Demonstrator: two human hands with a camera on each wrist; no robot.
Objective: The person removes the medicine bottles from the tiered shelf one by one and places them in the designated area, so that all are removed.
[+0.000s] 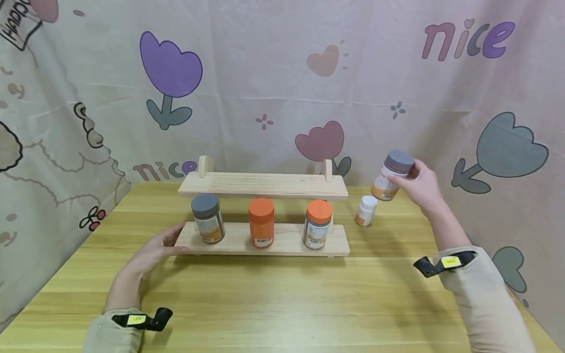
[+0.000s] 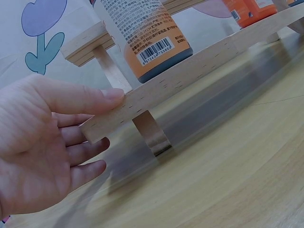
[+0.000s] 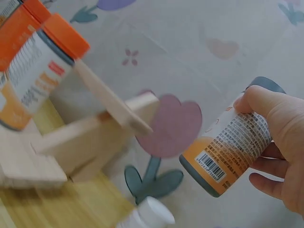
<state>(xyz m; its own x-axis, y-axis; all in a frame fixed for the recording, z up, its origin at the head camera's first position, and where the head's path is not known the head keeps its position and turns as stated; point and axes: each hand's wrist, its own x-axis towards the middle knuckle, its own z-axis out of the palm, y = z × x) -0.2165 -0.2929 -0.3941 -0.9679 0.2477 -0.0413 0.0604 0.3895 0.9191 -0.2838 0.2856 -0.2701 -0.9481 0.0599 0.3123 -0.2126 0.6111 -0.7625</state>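
Note:
My right hand (image 1: 421, 185) holds a grey-lidded supplement bottle (image 1: 390, 176) in the air, right of the wooden two-tier rack (image 1: 265, 185). Its orange and white label with a barcode shows in the right wrist view, thumb on the near side. My left hand (image 1: 152, 252) grips the left end of the rack's lower shelf (image 2: 142, 102), thumb on the edge and fingers behind and below. On that shelf stand a grey-lidded bottle (image 1: 208, 219), an all-orange bottle (image 1: 262, 223) and an orange-lidded bottle (image 1: 318, 224). The upper shelf bears nothing.
A small white bottle (image 1: 366, 211) stands on the wooden table (image 1: 282, 304), right of the rack and just below the held bottle. A printed cloth (image 1: 256, 73) hangs behind the table and along both sides.

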